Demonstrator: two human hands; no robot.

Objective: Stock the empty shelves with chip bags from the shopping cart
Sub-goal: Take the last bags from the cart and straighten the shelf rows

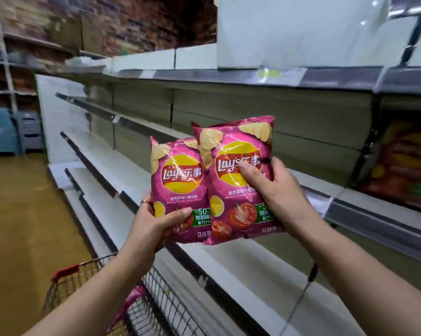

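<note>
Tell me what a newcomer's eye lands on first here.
Dead centre, the left hand grips one magenta Lay's bag by its lower corner and the right hand holds a second Lay's bag overlapping it. Bare shelves run behind them; a wire shopping cart sits bottom left.

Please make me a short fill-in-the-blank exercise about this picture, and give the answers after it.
1. The left Lay's bag and the right Lay's bag both picture sliced ____.
2. The left hand and the right hand each grip ____ bag.
3. The ring sits on the ____ hand.
4. The shopping cart has a ____ plastic corner.
Answers: tomatoes; one; left; red.
</note>
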